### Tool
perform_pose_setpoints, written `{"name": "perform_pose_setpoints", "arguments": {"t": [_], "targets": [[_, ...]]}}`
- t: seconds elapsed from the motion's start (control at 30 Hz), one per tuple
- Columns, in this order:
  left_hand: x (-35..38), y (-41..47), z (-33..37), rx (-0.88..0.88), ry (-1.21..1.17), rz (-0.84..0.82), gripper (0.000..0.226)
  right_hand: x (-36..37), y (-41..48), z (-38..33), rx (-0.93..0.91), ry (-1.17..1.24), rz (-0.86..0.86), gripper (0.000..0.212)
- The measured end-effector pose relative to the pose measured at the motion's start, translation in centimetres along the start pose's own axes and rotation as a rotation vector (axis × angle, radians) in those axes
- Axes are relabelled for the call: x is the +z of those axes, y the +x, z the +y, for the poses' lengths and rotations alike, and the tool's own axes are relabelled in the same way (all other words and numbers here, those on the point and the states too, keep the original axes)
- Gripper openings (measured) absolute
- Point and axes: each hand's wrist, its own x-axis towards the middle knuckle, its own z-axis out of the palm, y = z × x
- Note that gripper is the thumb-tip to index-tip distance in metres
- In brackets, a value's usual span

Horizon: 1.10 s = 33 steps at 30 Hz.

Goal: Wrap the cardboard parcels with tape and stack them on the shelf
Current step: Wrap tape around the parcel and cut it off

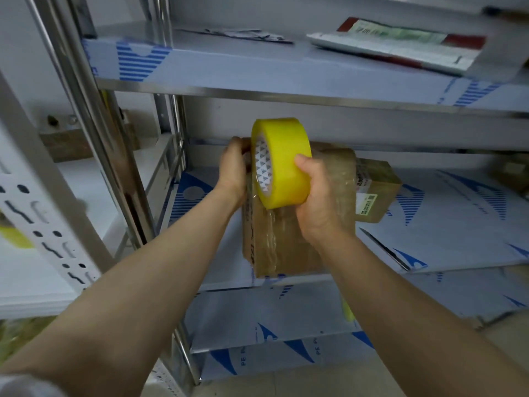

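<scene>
A person's right hand [317, 193] curls its fingers around a yellow tape roll [282, 161] held against a cardboard parcel [289, 247], while the left hand [233, 170] grips the parcel's top left edge. The parcel stands upright at the front of a metal shelf [458, 230], with a second parcel [375, 193] just behind it.

Bare forearms [160, 267]; pale sleeve edge [20, 386], left arm.

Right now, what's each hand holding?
Left hand: grips the parcel.
Right hand: grips the tape roll.
</scene>
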Motion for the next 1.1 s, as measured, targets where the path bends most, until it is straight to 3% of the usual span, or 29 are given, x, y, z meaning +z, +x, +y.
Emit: {"name": "perform_pose_setpoints", "arguments": {"t": [0.13, 0.27, 0.37, 0.47, 0.6, 0.73, 0.8, 0.93, 1.1], "targets": [[0.3, -1.6, 0.0, 0.097, 0.114, -0.025, 0.019, -1.7, -5.0, 0.2, 0.019, -0.172, -0.090, 0.042], [-1.1, -3.5, 0.4, 0.203, 0.440, -0.282, 0.013, -1.5, -9.4, 0.6, 0.050, -0.180, -0.192, 0.030], [-2.0, -4.5, 0.6, 0.187, 0.616, -0.427, 0.043, -1.1, -11.2, 1.5, 0.010, -0.155, -0.138, 0.038], [-2.9, -5.1, 1.1, 0.200, 0.782, -0.539, 0.047, -1.1, -11.9, 2.2, -0.023, -0.129, -0.111, 0.050], [-1.9, -5.3, 1.0, 0.352, 0.883, -0.481, 0.032, -1.3, -10.8, 1.9, -0.084, -0.134, -0.078, 0.034], [-1.4, -5.0, 0.1, 0.313, 0.897, -0.487, 0.035, -3.2, -10.1, 1.7, -0.117, -0.140, -0.047, 0.034], [-1.6, -4.9, -0.5, 0.336, 0.913, -0.506, 0.038, -3.5, -11.0, 2.5, -0.080, -0.127, -0.043, 0.034], [-1.6, -5.2, -0.7, 0.437, 0.963, -0.482, 0.036, -1.9, -12.8, 4.7, 0.081, 0.031, 0.124, 0.022], [-1.9, -5.8, -1.1, 0.500, 1.063, -0.430, 0.040, -1.7, -12.7, 4.2, 0.119, 0.009, 0.160, 0.025]]}}
